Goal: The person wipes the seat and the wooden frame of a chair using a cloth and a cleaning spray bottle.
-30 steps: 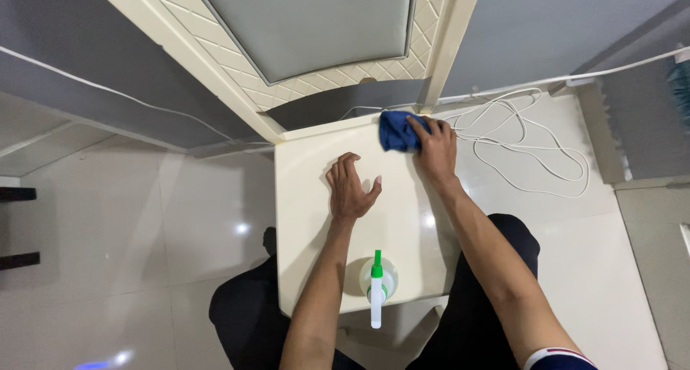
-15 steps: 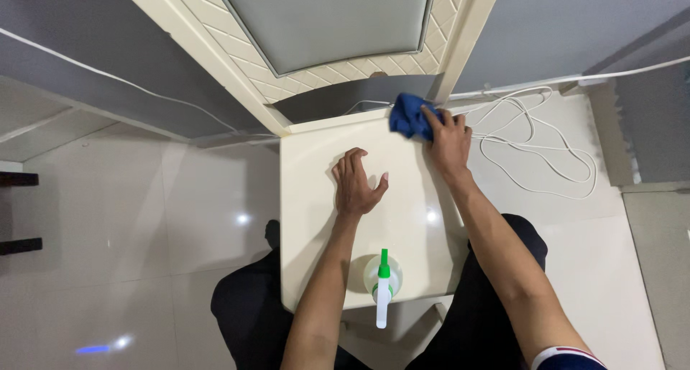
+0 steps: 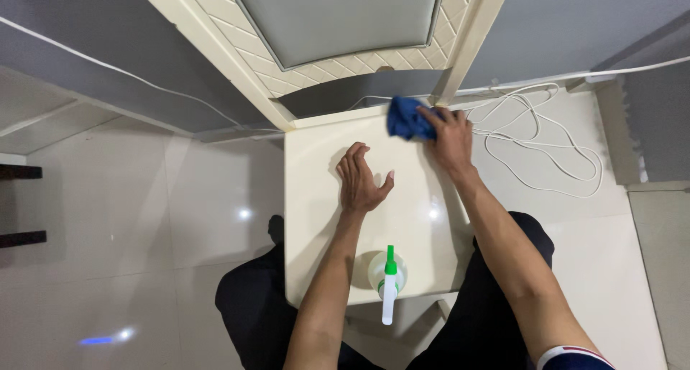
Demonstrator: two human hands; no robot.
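Observation:
A cream plastic chair (image 3: 316,197) stands below me, its seat facing up and its backrest (image 3: 338,18) at the top. My right hand (image 3: 449,140) presses a crumpled blue cloth (image 3: 407,118) onto the back right corner of the seat, next to the backrest post. On the middle of the seat rests my left hand (image 3: 363,179), palm down with fingers spread, holding nothing. A spray bottle (image 3: 388,280) with a green and white nozzle stands at the seat's front edge, between my forearms.
A tangled white cable (image 3: 535,136) lies on the glossy white tile floor (image 3: 144,219) right of the chair. Another white wire (image 3: 108,68) runs along the grey wall at left. My dark-clothed knees (image 3: 248,302) flank the seat's front.
My right hand has slid the blue cloth slightly left along the seat's back edge near the post. The left hand and spray bottle stay put; the view shifted a little.

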